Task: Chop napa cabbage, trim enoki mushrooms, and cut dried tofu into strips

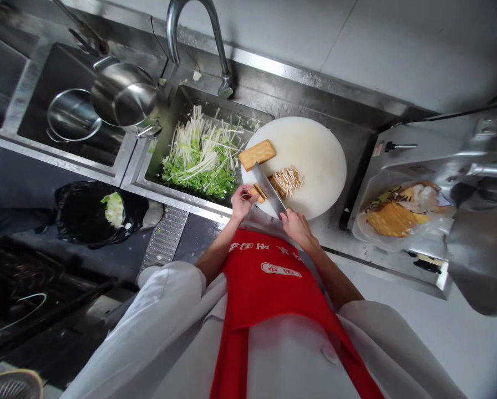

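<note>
My right hand is closed round the handle of a cleaver, whose blade lies across the left part of a round white cutting board. To the left of the blade, my left hand pinches a small stack of brown dried tofu slices at the board's near edge. A pile of thin-cut tofu strips lies just right of the blade. Farther back on the board rests a larger block of dried tofu, touched by neither hand. The cleaver's lower edge is partly hidden.
Left of the board, a sink holds cut greens and pale stalks under a faucet. Metal pots stand farther left. At right, a clear container holds more tofu. A black-lined bin stands lower left.
</note>
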`<state>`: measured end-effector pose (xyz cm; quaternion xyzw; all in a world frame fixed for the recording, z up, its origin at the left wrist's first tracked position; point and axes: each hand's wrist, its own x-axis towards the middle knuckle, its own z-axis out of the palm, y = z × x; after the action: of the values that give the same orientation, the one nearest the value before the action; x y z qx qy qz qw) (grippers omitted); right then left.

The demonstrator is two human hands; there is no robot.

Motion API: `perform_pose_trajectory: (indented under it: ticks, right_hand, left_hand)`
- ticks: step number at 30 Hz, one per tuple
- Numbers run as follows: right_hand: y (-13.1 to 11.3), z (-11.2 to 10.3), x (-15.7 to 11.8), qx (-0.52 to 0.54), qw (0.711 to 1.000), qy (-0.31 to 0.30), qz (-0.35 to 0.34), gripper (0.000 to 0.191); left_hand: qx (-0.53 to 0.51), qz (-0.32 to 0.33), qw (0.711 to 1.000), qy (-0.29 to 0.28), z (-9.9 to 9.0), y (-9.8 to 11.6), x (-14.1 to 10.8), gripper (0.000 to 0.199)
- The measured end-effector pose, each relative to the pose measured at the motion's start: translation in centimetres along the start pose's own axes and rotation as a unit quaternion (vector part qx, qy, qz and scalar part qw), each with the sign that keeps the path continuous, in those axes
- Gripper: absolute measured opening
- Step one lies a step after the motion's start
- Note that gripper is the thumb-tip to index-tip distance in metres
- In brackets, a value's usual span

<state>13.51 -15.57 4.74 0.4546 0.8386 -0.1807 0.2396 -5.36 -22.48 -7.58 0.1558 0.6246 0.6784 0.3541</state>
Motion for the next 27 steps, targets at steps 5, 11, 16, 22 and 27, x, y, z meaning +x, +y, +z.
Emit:
perform_pose_trajectory:
  ticks: [5, 11, 16, 22, 27]
  right_hand:
    - [0.3, -0.1, -0.2, -0.012, 1.000, 0.000, -0.001, 0.034]
    - [-0.3, 0.2, -0.1, -0.024, 1.000, -0.002, -0.010, 0.032]
    - [0.5, 0.6, -0.6, -0.028, 1.000, -0.005, -0.011, 0.032]
    - [2.3, 1.1, -2.2, -0.052, 0.998, -0.036, -0.004, 0.033]
    - [2.4, 1.1, -2.0, -0.072, 0.997, -0.025, -0.018, 0.035]
  left_hand:
    - [-0.062, -0.012, 0.998, 0.026, -0.1, 1.0, -0.4, 0.054]
    - [-0.016, 0.006, 0.999, -0.040, -1.0, 2.8, 2.1, 0.047]
    - [0.080, -0.002, 0.992, -0.098, 0.3, 1.5, 0.8, 0.036]
    - [0.087, 0.013, 0.996, -0.030, 0.1, 0.3, 0.7, 0.031]
    - [0.238, 0.173, 0.956, -0.012, -1.2, 0.4, 0.3, 0.013]
